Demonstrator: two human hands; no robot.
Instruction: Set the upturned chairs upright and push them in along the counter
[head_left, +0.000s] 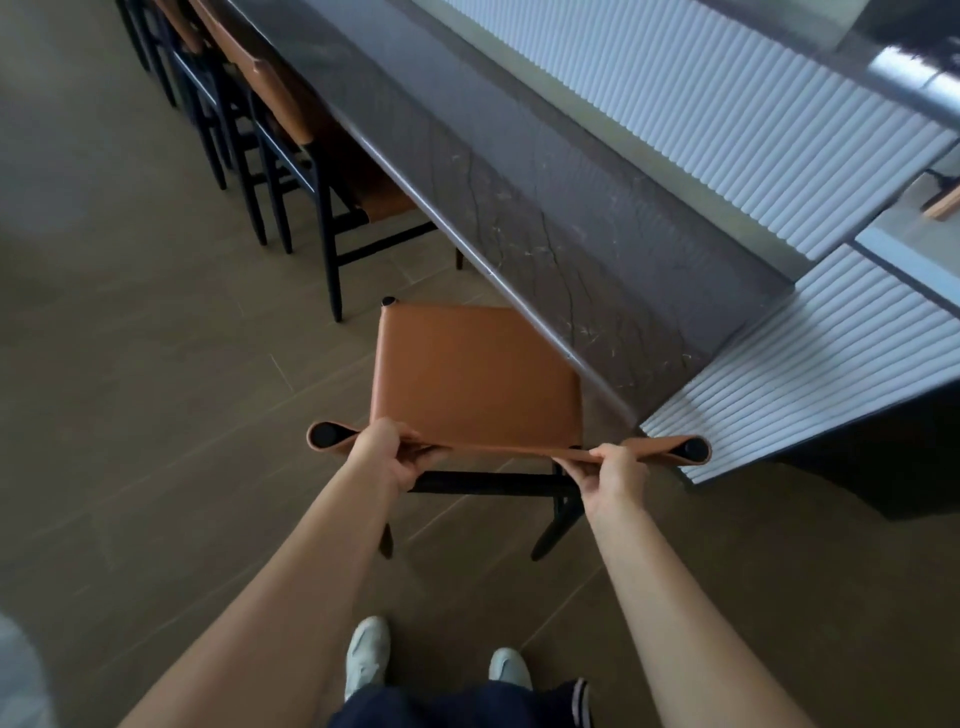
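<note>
Tan leather chair (475, 374) upright at frame centre, seat corner under counter (597, 249) edge, left hand (387, 452) and right hand (615, 475) both gripping backrest top, arms outstretched, more chairs (280, 119) upper left.

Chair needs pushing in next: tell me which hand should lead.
Left, probably. Left hand and right hand both grip the backrest, but the seat is already at the counter on its right while its left side stands clear; a left push squares it.
</note>
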